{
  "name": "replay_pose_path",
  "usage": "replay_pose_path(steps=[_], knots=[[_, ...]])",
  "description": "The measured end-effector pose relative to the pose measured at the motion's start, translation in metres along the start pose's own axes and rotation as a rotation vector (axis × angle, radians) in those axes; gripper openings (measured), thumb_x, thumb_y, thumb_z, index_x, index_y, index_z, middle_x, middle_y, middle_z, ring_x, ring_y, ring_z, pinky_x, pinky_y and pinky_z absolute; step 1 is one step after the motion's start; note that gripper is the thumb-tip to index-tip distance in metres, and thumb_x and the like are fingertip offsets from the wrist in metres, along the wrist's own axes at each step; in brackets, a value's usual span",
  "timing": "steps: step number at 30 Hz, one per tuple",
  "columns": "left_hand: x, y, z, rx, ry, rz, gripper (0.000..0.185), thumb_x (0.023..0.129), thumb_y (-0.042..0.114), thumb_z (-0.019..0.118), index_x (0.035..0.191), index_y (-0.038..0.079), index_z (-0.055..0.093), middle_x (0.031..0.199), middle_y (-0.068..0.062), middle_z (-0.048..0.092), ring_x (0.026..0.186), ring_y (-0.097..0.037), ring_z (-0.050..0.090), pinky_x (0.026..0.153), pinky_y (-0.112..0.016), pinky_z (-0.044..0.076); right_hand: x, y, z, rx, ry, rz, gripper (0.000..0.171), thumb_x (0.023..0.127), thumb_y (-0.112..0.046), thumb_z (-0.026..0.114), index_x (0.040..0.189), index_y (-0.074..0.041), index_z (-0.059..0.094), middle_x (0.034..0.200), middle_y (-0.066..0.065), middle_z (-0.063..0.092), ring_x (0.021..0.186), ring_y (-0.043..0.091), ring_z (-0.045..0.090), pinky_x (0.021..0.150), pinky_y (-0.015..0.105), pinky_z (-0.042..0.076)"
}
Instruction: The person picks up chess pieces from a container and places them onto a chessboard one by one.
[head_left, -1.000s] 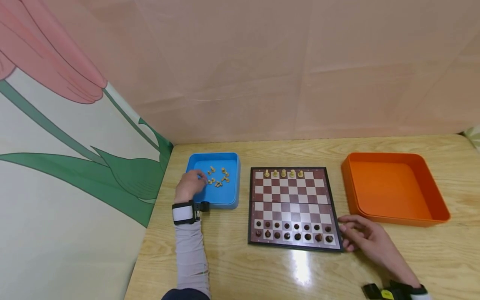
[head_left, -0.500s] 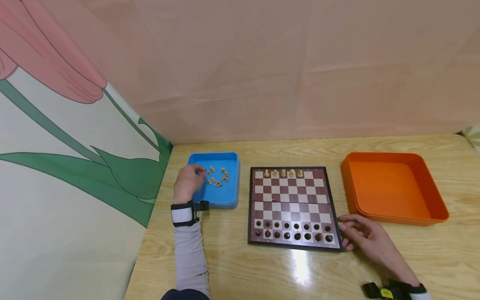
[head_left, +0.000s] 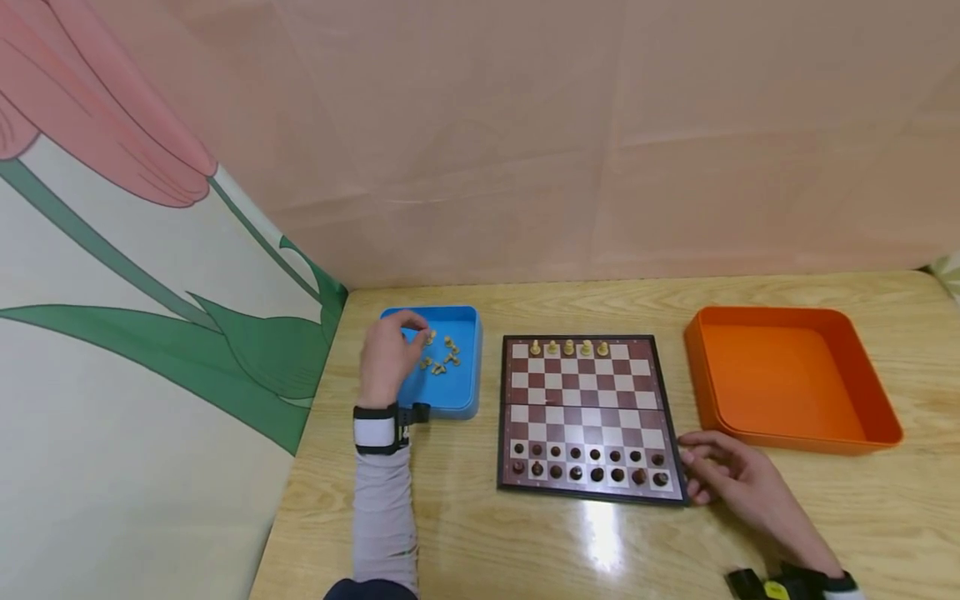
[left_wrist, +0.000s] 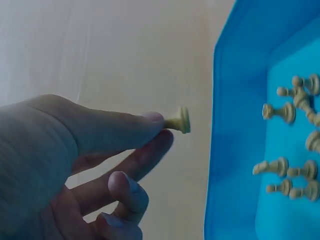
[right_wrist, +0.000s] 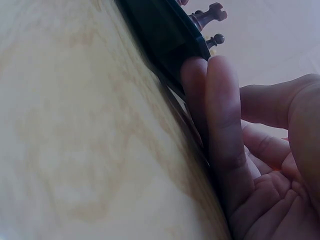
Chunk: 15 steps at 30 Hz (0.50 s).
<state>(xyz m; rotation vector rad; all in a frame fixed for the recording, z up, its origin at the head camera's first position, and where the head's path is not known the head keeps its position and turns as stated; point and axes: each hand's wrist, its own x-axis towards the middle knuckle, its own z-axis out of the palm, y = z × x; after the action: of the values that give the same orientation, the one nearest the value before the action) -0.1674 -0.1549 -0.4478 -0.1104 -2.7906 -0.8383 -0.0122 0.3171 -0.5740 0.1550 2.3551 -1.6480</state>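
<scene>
Nearest the person, the right hand rests on the wooden surface with its fingers laid relaxed against the right edge of the chessboard, holding nothing; the right wrist view shows the fingers pressed to the board's dark rim, steadying it. The two nearest rows of the board are filled with dark chess pieces. The middle rows stand bare, and along the far row stand five light chess pieces, side by side.

To the left of the board sits the blue tray, and over its near left part hangs the left hand. In the left wrist view its thumb and forefinger pinch a light pawn by the head end, base pointing outward, lifted free of the tray. The other light pieces in the tray lie loose on their sides, bunched together. Well to the right of the board stands the orange tray, with nothing visible in it.

To do this step well, I judge the pinch should stay light but firm, since the pawn is small and held only near its tip. Turning the base downward before it meets a square would let it stand upright, and keeping clear of the standing light pieces avoids toppling them. The right hand bracing the board should keep it from sliding.
</scene>
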Motion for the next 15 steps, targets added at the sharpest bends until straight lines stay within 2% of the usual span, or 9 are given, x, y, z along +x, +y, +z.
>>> replay_pose_path(steps=[5, 8, 10, 12, 15], knots=[[0.002, 0.013, 0.008, 0.004, 0.024, 0.065, 0.011, 0.100, 0.019, 0.078, 0.106, 0.010, 0.081, 0.089, -0.008, 0.078, 0.052, -0.015, 0.051, 0.045, -0.030, 0.035, -0.001, 0.001, 0.000, 0.000, 0.005, -0.018, 0.040, 0.109, -0.014, 0.063, 0.143, 0.005, 0.056, 0.106, 0.017, 0.071, 0.072, 0.025, 0.074, 0.065, 0.039, 0.064], [0.002, 0.023, 0.014, 0.010, 0.014, 0.101, 0.013, 0.101, 0.021, 0.077, 0.108, 0.012, 0.081, 0.073, -0.004, 0.072, 0.048, -0.014, 0.048, 0.042, -0.030, 0.031, -0.001, 0.001, 0.000, 0.000, 0.007, -0.018, 0.040, 0.109, -0.014, 0.063, 0.143, 0.005, 0.056, 0.106, 0.018, 0.071, 0.072, 0.025, 0.074, 0.065, 0.039, 0.064], [0.002, 0.029, 0.019, 0.006, -0.004, 0.116, 0.013, 0.102, 0.022, 0.076, 0.109, 0.012, 0.082, 0.068, -0.002, 0.068, 0.046, -0.014, 0.047, 0.041, -0.029, 0.030, 0.000, 0.001, -0.001, -0.002, 0.004, -0.009, 0.040, 0.109, -0.014, 0.063, 0.144, 0.005, 0.055, 0.107, 0.018, 0.071, 0.072, 0.025, 0.074, 0.065, 0.039, 0.064], [0.002, 0.034, 0.023, 0.007, -0.027, 0.123, 0.014, 0.103, 0.022, 0.074, 0.110, 0.013, 0.082, 0.069, -0.001, 0.068, 0.046, -0.014, 0.047, 0.041, -0.029, 0.030, 0.000, 0.001, -0.001, -0.005, 0.000, 0.009, 0.042, 0.109, -0.016, 0.063, 0.145, 0.004, 0.055, 0.108, 0.019, 0.071, 0.073, 0.025, 0.074, 0.066, 0.039, 0.064], [0.002, 0.041, 0.030, 0.012, -0.054, 0.125, 0.013, 0.103, 0.022, 0.074, 0.110, 0.014, 0.082, 0.083, -0.001, 0.075, 0.047, -0.013, 0.048, 0.042, -0.028, 0.031, 0.000, 0.000, -0.001, -0.017, -0.007, 0.038, 0.044, 0.110, -0.019, 0.063, 0.147, 0.004, 0.054, 0.109, 0.019, 0.071, 0.075, 0.026, 0.074, 0.067, 0.038, 0.064]])
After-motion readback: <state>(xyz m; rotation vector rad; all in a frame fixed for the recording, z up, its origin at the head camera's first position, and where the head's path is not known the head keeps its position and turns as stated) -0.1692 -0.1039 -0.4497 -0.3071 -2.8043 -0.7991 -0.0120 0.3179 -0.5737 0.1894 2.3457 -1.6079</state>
